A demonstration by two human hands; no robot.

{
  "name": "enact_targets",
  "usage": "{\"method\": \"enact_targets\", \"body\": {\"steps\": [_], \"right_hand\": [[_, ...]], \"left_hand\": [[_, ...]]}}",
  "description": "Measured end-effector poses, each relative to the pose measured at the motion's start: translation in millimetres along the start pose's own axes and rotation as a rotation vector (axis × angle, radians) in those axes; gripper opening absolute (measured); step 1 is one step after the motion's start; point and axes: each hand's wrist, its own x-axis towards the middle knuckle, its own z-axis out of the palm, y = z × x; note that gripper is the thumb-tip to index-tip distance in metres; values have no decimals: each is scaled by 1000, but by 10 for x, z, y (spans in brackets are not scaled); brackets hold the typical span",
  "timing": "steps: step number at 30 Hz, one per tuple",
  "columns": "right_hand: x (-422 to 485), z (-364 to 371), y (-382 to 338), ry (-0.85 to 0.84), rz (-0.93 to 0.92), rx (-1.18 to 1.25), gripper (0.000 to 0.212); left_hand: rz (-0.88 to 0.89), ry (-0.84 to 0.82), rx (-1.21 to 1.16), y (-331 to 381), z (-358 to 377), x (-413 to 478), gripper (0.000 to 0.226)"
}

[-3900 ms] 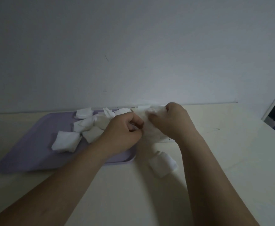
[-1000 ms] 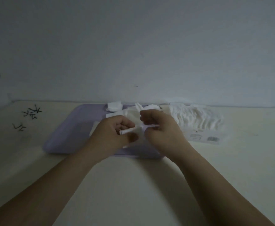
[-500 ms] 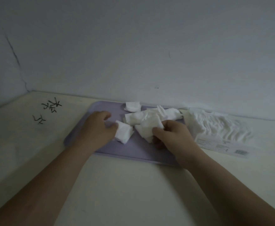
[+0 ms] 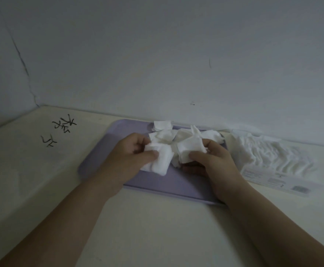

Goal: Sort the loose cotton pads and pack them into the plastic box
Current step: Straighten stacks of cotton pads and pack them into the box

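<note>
Several loose white cotton pads (image 4: pixel 164 136) lie heaped at the back of a lilac tray (image 4: pixel 99 157) on the table. My left hand (image 4: pixel 130 153) pinches a small stack of cotton pads (image 4: pixel 160 160) between thumb and fingers, just above the tray. My right hand (image 4: pixel 213 160) grips another bunch of pads (image 4: pixel 190 149) right beside it, the two bunches almost touching. To the right of the tray lies a clear plastic pack (image 4: pixel 269 160) filled with rows of white pads, a printed label along its near edge.
The cream table (image 4: pixel 157 228) meets a grey wall just behind the tray. Black handwritten marks (image 4: pixel 61 130) are on the table surface at the left. A raised ledge runs along the table's left side.
My left hand has closed on the pad stack it was touching and lifted it toward my right hand. The right hand keeps its bunch. The view shifted slightly left.
</note>
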Motion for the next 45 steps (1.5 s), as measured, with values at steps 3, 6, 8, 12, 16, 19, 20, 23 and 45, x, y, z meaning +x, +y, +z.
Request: {"method": "enact_targets", "body": {"steps": [3, 6, 8, 12, 16, 19, 20, 23, 45], "right_hand": [[-5, -2, 26, -13, -18, 25, 18], [7, -14, 57, -37, -45, 27, 15], [12, -21, 70, -64, -51, 24, 18], [-5, -16, 82, -72, -99, 2, 8], [-22, -19, 86, -112, -86, 77, 30], [-15, -41, 104, -152, -73, 32, 32], [-16, -43, 109, -172, -70, 14, 26], [-36, -15, 104, -212, -76, -40, 19], [-76, 64, 106, -278, -199, -325, 28]], "left_hand": [[-53, -111, -430, 35, 41, -2, 45], [-37, -170, -471, 4, 100, -25, 53], [-40, -165, -481, 6, 133, -45, 49], [2, -173, -462, 4, 151, -58, 32], [57, -207, -332, -17, 177, -96, 26], [79, -197, -211, -46, 198, -105, 28], [80, -180, -182, -41, 202, -104, 27], [79, -153, -176, -26, 206, -112, 25], [136, -162, 174, -79, 202, -112, 53]]}}
